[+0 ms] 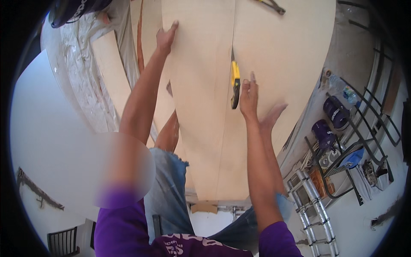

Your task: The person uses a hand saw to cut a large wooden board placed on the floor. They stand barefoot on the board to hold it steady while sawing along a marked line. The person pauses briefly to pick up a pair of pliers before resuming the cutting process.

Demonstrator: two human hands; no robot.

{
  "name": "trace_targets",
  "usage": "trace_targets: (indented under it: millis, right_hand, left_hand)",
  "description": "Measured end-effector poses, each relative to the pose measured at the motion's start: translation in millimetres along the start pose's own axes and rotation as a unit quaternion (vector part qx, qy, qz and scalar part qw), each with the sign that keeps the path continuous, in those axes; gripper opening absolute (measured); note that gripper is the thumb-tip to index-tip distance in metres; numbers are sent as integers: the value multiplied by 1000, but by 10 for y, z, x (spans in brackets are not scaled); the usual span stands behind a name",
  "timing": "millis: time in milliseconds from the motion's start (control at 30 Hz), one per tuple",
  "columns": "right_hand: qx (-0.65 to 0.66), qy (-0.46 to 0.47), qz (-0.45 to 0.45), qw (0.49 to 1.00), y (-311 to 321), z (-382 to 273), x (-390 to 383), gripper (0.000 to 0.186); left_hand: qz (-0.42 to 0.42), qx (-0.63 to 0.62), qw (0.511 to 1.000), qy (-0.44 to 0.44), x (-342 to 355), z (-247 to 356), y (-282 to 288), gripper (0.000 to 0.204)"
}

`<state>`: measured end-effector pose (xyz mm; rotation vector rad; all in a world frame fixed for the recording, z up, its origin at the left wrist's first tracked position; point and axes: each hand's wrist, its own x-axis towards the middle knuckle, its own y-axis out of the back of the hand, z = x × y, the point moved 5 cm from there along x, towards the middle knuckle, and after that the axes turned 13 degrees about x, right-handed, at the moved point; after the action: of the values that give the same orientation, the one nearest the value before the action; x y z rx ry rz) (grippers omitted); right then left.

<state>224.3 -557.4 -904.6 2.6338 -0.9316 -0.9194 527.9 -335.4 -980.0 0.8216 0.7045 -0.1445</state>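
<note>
A large pale plywood sheet (197, 107) lies before me, with a long straight line down its middle. The far stretch of that line is a darker, narrow gap. In it stands a hand saw (235, 85) with a yellow and black handle, its blade mostly hidden. My right hand (249, 98) is just right of the handle, fingers apart and holding nothing. My left hand (166, 39) grips the sheet's left edge, thumb on top, the other fingers mostly hidden. My bare right foot (274, 115) rests on the sheet.
Pliers (274, 6) lie at the sheet's far end. Left are a narrow board (110, 60), crumpled plastic sheeting (81, 55) and a white panel (47, 115). Right stand purple buckets (324, 133), a metal-framed chair (351, 158) and a folded ladder (312, 210).
</note>
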Motion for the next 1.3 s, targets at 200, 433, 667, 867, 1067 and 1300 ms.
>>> trace_targets:
  millis: [200,433,667,867,1067,1300]
  right_hand:
    - [-241,197,19,950,315,-738,1656,57]
    - [-446,278,-14,850,-230,-1588,3071,70]
    - [-439,282,-166,837,-526,-1551,2995,70]
    - [-439,333,-200,810,-443,-1499,2898,65]
    - [-398,304,-247,830,-394,-1140,2415,68]
    - [-412,317,-73,851,-410,-1363,2124,80]
  left_hand:
    - [-7,46,989,-139,-1468,-154,-126,72]
    - [-41,-25,999,-8,-2734,-938,115,30]
    - [-29,-103,994,25,-2357,-1010,204,28]
    - [-41,-105,993,32,-2321,-1077,153,31]
    - [-4,-115,993,28,-2182,-1036,251,39]
    - [2,-124,992,28,-2191,-1311,150,39]
